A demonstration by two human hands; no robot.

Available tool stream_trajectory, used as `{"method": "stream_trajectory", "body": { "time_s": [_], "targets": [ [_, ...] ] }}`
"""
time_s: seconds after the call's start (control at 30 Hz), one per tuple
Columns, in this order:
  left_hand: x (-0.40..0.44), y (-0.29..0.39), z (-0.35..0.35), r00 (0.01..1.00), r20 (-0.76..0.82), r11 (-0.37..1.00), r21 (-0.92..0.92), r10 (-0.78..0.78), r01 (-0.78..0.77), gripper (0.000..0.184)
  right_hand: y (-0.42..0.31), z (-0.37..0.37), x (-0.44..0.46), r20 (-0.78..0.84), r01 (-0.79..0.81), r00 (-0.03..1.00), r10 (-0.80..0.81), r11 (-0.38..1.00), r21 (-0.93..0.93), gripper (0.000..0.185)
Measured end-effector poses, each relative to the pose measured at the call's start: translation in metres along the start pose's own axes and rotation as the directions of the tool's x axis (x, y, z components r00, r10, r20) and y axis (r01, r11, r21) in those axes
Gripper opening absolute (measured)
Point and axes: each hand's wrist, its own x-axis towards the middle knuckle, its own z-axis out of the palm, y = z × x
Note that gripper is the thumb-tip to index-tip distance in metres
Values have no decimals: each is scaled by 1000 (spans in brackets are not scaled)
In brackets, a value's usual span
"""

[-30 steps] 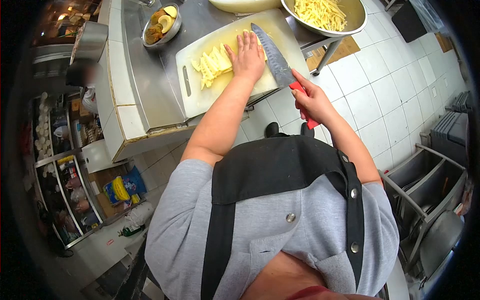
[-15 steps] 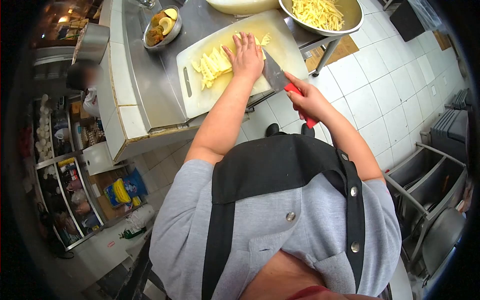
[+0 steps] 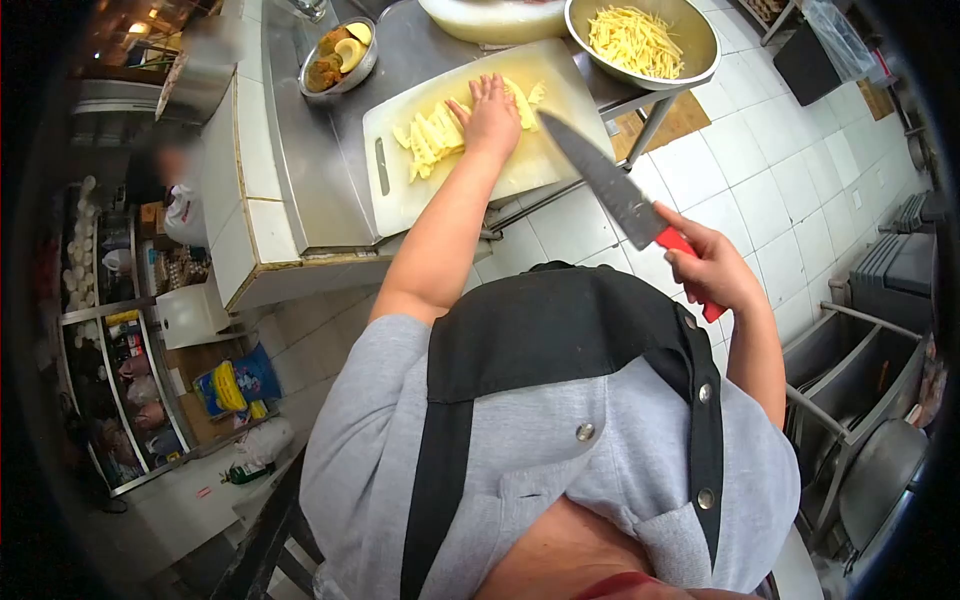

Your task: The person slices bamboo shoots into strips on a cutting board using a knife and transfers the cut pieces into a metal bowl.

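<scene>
My left hand lies on yellow slices, possibly potato, with its fingers stretched and slightly apart. The slices rest in an overlapping row on a white cutting board with a handle slot. My right hand is wrapped round the red handle of a large kitchen knife. The knife's blade is off the board's right side, in the air above the floor, its tip pointing toward the board. A few small yellow bits lie just right of my left fingers.
A metal bowl of thin yellow strips stands behind the board. Left of it is a small bowl with brown and yellow pieces. A metal counter with a tiled edge carries the board. Another person is at far left.
My right hand has drawn the knife away from the slices, right and toward my body, off the board. My left hand has stayed on the slices.
</scene>
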Motion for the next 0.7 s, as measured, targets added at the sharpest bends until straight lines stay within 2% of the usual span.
{"method": "stream_trajectory", "body": {
  "time_s": [0.03,0.07,0.1,0.17,0.2,0.27,0.4,0.47,0.57,0.63,0.7],
  "targets": [
    [2,-3,-3,997,-82,998,-54,11,-16,53,1,0,3,-1,3,1000,-3,1000,-1,58],
    [3,-5,-5,987,-162,994,-106,18,-36,54,6,2,10,-74,37,997,-34,998,50,58],
    [5,-6,-2,986,-164,994,-106,19,-37,54,10,4,19,-148,75,987,-60,992,96,57],
    [11,-4,7,975,-220,939,-328,31,-104,58,19,9,45,-164,76,985,-61,993,87,58],
    [11,1,8,974,-227,939,-329,22,-98,58,21,16,58,-172,127,980,-105,984,126,58],
    [12,16,10,981,-194,981,-193,-17,-21,66,20,26,80,-182,171,973,-143,973,153,58],
    [14,27,17,984,-141,974,-210,-112,81,69,5,39,108,-163,181,973,-162,977,112,61],
    [10,31,17,981,-181,957,-288,-74,19,69,2,50,120,-129,196,974,-183,976,90,61],
    [12,27,29,979,-198,979,-203,-50,9,67,-5,68,128,-85,185,980,-181,982,35,63],
    [13,25,31,972,-228,981,-192,-49,4,62,-8,79,133,-84,281,958,-275,958,60,62],
    [15,23,30,975,-219,977,-212,-41,-7,57,-15,81,128,-60,235,971,-231,969,73,62]
  ]
}}
